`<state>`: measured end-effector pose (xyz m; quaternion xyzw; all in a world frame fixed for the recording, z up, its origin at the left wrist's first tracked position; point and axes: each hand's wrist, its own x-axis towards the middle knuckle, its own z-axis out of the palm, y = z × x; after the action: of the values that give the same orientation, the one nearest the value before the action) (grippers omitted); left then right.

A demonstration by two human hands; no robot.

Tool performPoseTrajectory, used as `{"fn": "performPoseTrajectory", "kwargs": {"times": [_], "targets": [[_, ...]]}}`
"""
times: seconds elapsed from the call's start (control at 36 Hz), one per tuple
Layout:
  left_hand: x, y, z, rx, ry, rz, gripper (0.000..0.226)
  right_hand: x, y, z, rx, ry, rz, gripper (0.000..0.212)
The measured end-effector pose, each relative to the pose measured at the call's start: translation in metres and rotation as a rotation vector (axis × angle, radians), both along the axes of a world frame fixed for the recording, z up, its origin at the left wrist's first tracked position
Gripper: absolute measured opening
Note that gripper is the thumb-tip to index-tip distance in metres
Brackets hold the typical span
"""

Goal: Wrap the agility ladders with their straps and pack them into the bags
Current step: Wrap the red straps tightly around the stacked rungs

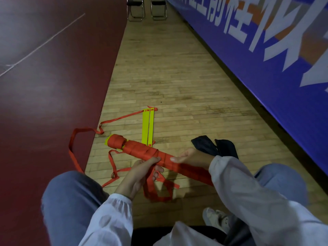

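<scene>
Matt red cloth strap [149,151], glossy yellow plastic rungs [147,127], worn wood floor [177,86] (faintly shiny).

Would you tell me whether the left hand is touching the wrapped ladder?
Touching. The head view shows one finger of the left hand lying on the ladder, no gap, while its other fingers hold the strap.

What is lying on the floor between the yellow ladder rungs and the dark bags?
Nothing: in the head view, only bare wooden floor separates the yellow ladder rungs from the dark bags.
</scene>
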<state>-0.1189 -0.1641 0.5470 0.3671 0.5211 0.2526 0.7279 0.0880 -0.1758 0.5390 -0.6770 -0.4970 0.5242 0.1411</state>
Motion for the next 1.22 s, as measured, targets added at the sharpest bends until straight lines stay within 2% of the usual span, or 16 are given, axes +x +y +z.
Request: {"fn": "performPoseTrajectory", "kwargs": {"times": [0.03,0.14,0.28,0.61,0.72,1.06,1.22], "targets": [[0.000,0.000,0.000,-0.001,0.001,-0.002,0.021,0.000,0.001,0.001,-0.017,-0.002,0.006,0.063],[0.000,-0.001,0.001,0.001,0.000,0.017,0.018,-0.001,0.004,0.002,-0.025,0.008,0.026,0.035],[-0.003,-0.002,0.000,0.001,-0.002,-0.004,0.017,-0.003,-0.003,0.007,0.040,0.015,-0.008,0.046],[-0.004,-0.003,-0.004,-0.041,0.058,-0.064,0.026,-0.014,-0.009,0.008,0.275,-0.144,-0.027,0.027],[-0.003,-0.003,-0.005,-0.049,0.057,-0.062,0.029,-0.018,-0.009,0.008,0.323,-0.210,-0.042,0.028],[0.001,-0.005,-0.005,-0.032,0.080,0.002,0.048,-0.024,-0.016,0.012,0.380,-0.216,-0.016,0.029],[0.002,-0.006,-0.006,-0.041,0.093,0.023,0.042,-0.018,-0.013,0.008,0.328,-0.157,0.061,0.029]]}}
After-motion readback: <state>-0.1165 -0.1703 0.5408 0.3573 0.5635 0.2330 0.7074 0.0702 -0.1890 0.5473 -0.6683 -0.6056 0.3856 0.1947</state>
